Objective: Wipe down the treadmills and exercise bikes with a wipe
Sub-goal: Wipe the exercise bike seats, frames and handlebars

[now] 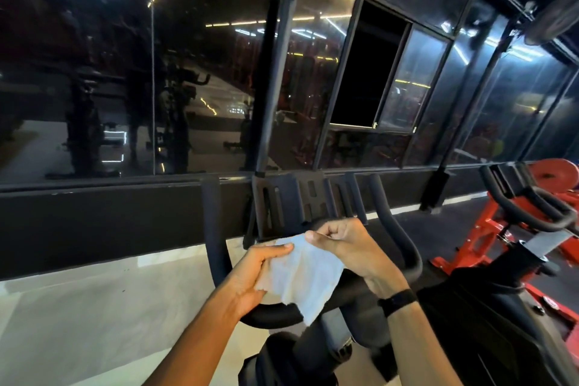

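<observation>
The person stands at a black exercise bike [316,351] and holds a white wipe [302,276] up in front of them with both hands. The left hand [253,273] grips the wipe's left edge, with the thumb lying on top near the upper corner and the fingers curled under the sheet. The right hand [347,247] pinches the upper right part of the wipe, its fingers bent in tight. The wipe hangs spread between the two hands, a bit crumpled, and its bottom corner points down below them. It is held in the air above the bike's black handlebars [216,238], which curve up on both sides of the hands. A black band [397,301] sits on the right wrist. Just past the hands, the bike's black holder [300,204] stands upright. Off to the right of the right hand is a second bike with a red frame [488,229]. Beyond the hands there is a dark glass wall [125,88] with shiny lights in it. Below the left hand is a pale floor [78,323].
</observation>
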